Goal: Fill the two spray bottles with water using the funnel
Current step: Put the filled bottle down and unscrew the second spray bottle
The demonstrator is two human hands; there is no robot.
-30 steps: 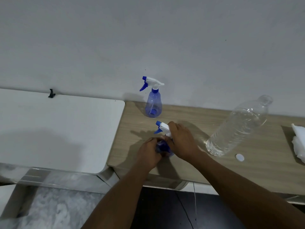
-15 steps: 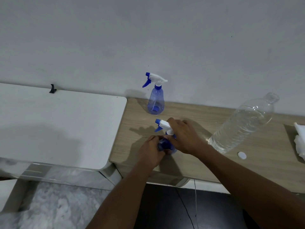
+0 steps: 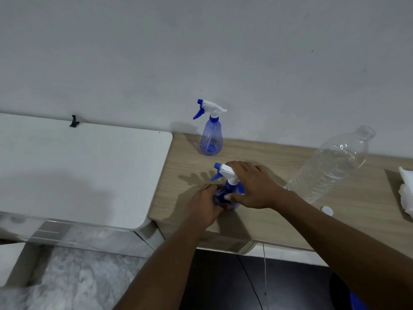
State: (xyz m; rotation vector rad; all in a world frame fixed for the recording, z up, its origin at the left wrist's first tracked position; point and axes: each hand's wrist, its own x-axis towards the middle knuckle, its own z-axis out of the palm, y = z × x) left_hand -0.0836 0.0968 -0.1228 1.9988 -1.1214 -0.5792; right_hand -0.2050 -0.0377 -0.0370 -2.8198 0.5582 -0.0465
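A blue spray bottle (image 3: 225, 173) with a white trigger head stands near the front of the wooden table (image 3: 279, 220). My left hand (image 3: 204, 205) grips its body from the left. My right hand (image 3: 252, 186) is closed around its neck and trigger head from the right. A second blue spray bottle (image 3: 211, 135) stands upright by the wall, untouched. A large clear water bottle (image 3: 330, 166), uncapped, stands to the right. Its white cap (image 3: 327, 210) lies on the table in front of it. No funnel is in sight.
A white table (image 3: 85, 171) adjoins the wooden one on the left, with a small black clip (image 3: 74, 121) at its back edge. White crumpled material (image 3: 405, 191) lies at the far right edge. A thin cable (image 3: 264, 271) hangs below the table front.
My right hand has shifted on the near spray bottle, now covering the neck with more of the white trigger head showing. The left hand keeps its grip on the body.
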